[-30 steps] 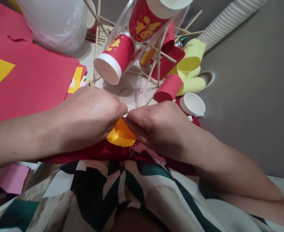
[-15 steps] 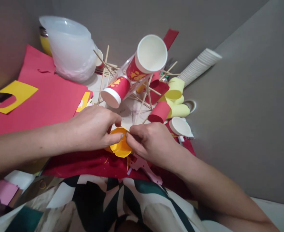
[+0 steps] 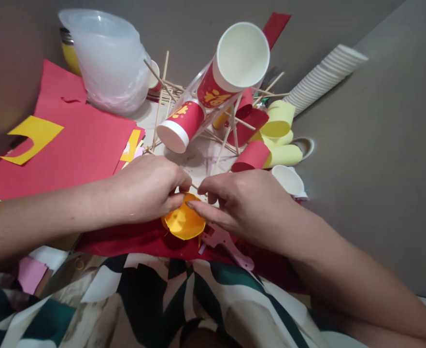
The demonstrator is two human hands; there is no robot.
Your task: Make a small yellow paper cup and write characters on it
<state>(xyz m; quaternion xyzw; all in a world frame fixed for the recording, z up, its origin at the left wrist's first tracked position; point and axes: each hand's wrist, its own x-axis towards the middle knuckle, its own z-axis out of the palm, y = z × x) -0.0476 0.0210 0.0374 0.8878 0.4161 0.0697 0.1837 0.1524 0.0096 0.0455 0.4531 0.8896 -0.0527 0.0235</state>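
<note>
1. Your left hand (image 3: 148,191) is in the middle of the frame, a little to the left. Its thumb and fingers are pressed together on the left edge of the yellow cone (image 3: 184,224).
2. Your right hand (image 3: 249,203) is just right of the middle. Its thumb and first finger pinch the top edge of the cone. The other fingers are curled in.
3. The yellow cone sits between your two hands, a bit below the middle of the frame. Its open side faces you. A dark red sheet (image 3: 133,239) lies under it.
4. A pink tool (image 3: 229,244) lies on that sheet, just to the lower right of the cone. Part of it is hidden by your right wrist.
5. Above your hands, two red cups lie tipped among thin sticks (image 3: 159,104). The big cup (image 3: 234,67) is at the top middle, with its open mouth toward you. The small cup (image 3: 182,125) is below it, to the left.
6. Right of the cups are red rolls (image 3: 251,155) and pale rolls (image 3: 278,121). A white cup (image 3: 288,180) sits just above your right hand.
7. A cup stack (image 3: 325,75) lies on its side in the upper right.
8. A clear bag (image 3: 107,60) is in the upper left. Below it lies red paper (image 3: 75,150) with a yellow scrap (image 3: 32,137) on top.
9. Patterned cloth (image 3: 155,299) fills the bottom of the frame.
</note>
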